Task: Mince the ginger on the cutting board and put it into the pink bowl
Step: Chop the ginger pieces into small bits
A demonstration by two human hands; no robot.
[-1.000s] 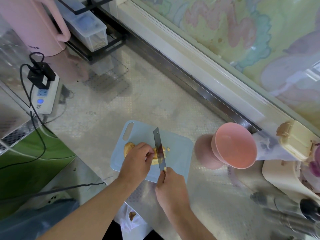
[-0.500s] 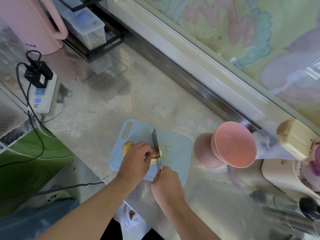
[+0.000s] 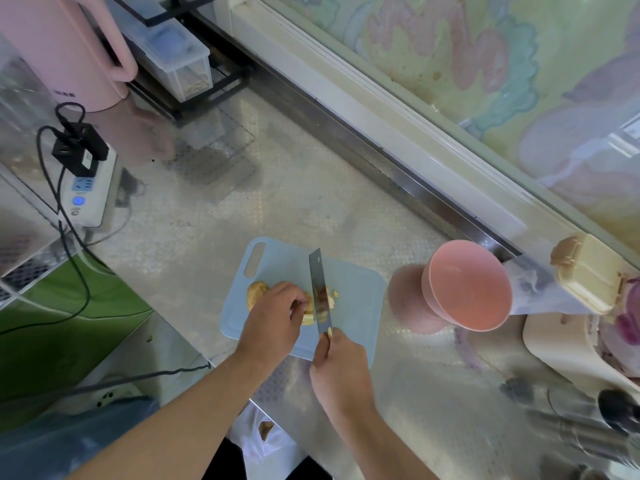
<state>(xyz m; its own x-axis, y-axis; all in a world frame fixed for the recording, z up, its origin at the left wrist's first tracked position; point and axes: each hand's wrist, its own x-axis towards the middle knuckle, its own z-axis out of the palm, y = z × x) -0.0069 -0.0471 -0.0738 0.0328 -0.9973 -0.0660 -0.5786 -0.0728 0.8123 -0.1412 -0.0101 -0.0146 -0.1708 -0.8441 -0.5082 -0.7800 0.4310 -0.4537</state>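
Head view shows my left hand (image 3: pixel 273 318) curled over the ginger (image 3: pixel 258 294) on the board (image 3: pixel 353 299), fingertips (image 3: pixel 299 303) bent and pressing the root down. One uncut knob sticks out past my knuckles on the far left; the cut end lies just beyond my fingertips, touching the knife (image 3: pixel 319 289). My right hand (image 3: pixel 337 362) is wrapped tight round the handle, which my fist hides, with the blade running straight away from me and its flat side close against my left fingertips. A few pale slices (image 3: pixel 330 299) lie on the far side of the blade from my left fingers.

Ginger is light, firm and fibrous, I judge, and its wet cut faces should be slippery, so it could roll or skid under the edge. I would keep my hold on the dry, skinned hump with my fingertips tucked back. The slices are small and likely sticky; they would lift better scraped onto the blade than pinched. The bowl (image 3: pixel 467 285) stands well right of my knife hand, off the board, nothing visible in it.
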